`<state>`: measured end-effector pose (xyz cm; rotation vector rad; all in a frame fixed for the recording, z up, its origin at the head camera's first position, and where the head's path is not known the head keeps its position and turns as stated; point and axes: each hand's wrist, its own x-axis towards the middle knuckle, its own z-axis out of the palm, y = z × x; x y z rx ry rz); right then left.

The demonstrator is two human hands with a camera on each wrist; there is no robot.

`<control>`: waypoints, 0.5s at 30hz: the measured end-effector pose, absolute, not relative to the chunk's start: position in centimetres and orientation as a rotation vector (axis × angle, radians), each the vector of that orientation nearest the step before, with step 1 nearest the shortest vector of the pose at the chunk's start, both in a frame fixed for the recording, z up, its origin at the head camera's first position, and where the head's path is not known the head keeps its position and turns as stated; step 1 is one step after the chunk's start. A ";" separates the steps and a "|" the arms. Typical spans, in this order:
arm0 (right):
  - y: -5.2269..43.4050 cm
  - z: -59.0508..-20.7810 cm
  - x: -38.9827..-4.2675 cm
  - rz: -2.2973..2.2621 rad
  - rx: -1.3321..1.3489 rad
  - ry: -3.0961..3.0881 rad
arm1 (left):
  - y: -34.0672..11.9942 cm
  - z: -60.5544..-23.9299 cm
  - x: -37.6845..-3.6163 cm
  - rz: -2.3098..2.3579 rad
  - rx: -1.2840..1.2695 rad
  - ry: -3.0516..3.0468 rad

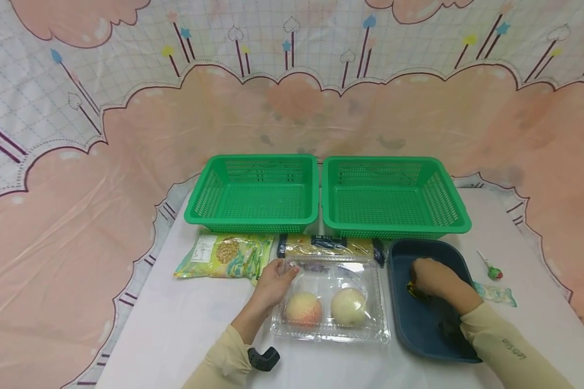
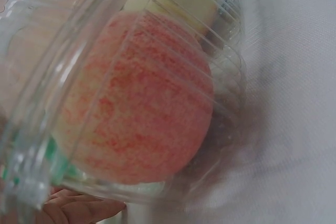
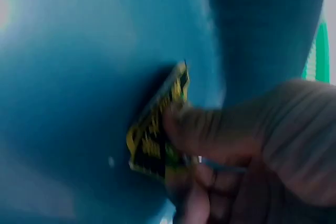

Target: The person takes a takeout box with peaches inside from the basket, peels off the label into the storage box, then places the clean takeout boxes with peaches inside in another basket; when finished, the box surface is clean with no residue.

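Note:
My left hand grips the upper left corner of a clear plastic clamshell box, its thumb lying over the lid edge. Inside the box are two round fruits: a red-blushed peach and a paler, cream-coloured one. The left wrist view shows the peach up close through the ribbed plastic. Down in a dark blue basin, my right hand pinches a small black and yellow wrapped packet between thumb and fingers. The hand covers part of that packet.
Behind stand two green baskets, one on the left and one on the right. A yellow-green bag and a gold and black package lie before them. Right of the basin are a lollipop and a pale green packet.

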<state>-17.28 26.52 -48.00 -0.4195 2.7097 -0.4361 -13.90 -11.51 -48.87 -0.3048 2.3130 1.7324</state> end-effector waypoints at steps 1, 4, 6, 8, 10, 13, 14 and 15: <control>26.4 -48.0 -17.2 -0.404 -0.408 2.720 | -11.5 -48.8 -13.9 1.733 -0.304 2.314; 26.1 -47.7 -16.9 -0.307 -0.378 2.788 | -11.6 -48.8 -13.9 1.734 -0.302 2.318; 25.9 -47.5 -16.8 -0.262 -0.384 2.833 | -11.6 -48.7 -13.9 1.734 -0.300 2.323; 25.7 -47.4 -16.6 -0.236 -0.409 2.865 | -11.6 -48.6 -13.8 1.734 -0.299 2.328; 25.5 -47.4 -16.3 -0.230 -0.438 2.866 | -11.7 -48.6 -13.8 1.734 -0.302 2.326; 25.3 -47.3 -16.2 -0.235 -0.474 2.837 | -11.8 -48.6 -13.7 1.737 -0.300 2.321; 25.2 -47.3 -16.3 -0.239 -0.480 2.828 | -11.8 -48.5 -13.6 1.739 -0.298 2.318; 25.2 -47.2 -16.3 -0.240 -0.491 2.816 | -11.9 -48.5 -13.6 1.739 -0.298 2.318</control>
